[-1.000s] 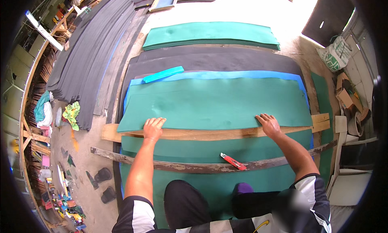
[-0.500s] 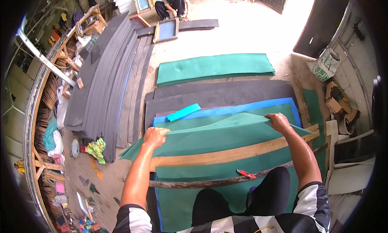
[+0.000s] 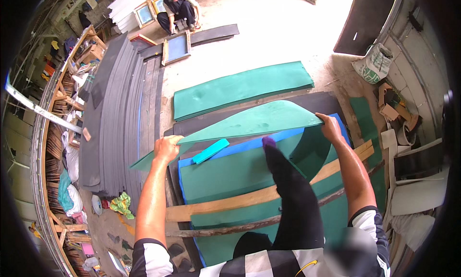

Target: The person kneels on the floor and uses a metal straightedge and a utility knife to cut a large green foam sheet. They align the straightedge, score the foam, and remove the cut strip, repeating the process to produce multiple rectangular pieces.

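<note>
A thin green foam sheet (image 3: 254,122) is stretched between my two hands, bowed upward and raised off the stack below. My left hand (image 3: 166,149) is closed on its left part, and a corner sticks out past the wrist. My right hand (image 3: 329,128) pinches the right part, where the sheet curls down. Beneath lie a larger green sheet (image 3: 230,178) and a blue sheet (image 3: 186,162), with a turquoise strip (image 3: 211,151) on top. A pale wooden plank (image 3: 230,201) and a dark narrow strip (image 3: 230,228) cross the green sheet. My leg extends over both.
Ahead lies a stack of green sheets (image 3: 245,89). Tall piles of dark grey sheets (image 3: 108,118) stand at left, beside a wooden shelf. Another person (image 3: 180,12) crouches at the far left near a framed panel (image 3: 176,47). A white sack (image 3: 373,63) stands at right.
Both hands have lifted the green sheet up and away from me, off the plank. My leg has stepped forward onto the stack. The red cutter seen earlier is now out of sight.
</note>
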{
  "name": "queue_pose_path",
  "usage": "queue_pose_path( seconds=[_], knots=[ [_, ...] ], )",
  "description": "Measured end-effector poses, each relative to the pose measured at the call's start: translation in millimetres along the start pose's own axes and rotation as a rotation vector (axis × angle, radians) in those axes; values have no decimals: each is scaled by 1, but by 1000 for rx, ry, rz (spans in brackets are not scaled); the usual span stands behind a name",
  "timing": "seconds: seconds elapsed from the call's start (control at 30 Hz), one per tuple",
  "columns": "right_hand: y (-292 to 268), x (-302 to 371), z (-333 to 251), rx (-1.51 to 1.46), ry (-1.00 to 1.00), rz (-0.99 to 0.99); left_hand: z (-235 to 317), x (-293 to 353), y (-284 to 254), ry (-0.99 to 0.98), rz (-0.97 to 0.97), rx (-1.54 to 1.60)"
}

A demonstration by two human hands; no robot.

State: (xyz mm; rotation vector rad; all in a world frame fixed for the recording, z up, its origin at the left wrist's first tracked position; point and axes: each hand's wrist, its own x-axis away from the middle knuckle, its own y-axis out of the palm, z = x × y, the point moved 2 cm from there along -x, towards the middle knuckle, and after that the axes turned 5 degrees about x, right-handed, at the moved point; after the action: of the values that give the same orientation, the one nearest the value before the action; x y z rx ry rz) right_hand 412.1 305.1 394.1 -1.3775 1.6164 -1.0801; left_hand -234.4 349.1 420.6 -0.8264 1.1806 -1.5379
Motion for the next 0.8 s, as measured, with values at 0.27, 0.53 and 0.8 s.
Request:
queue_pose_path(
  seconds=[0.27, 0.53, 0.8],
  knots=[
    [54, -207, 19, -31, 46, -5, -57, -168, 86, 5, 227, -125],
    [53, -401, 59, 137, -111, 245, -105, -322, 93, -24, 370, -146],
    [134, -483, 68, 409, -337, 412, -153, -378, 139, -71, 348, -251]
  ],
)
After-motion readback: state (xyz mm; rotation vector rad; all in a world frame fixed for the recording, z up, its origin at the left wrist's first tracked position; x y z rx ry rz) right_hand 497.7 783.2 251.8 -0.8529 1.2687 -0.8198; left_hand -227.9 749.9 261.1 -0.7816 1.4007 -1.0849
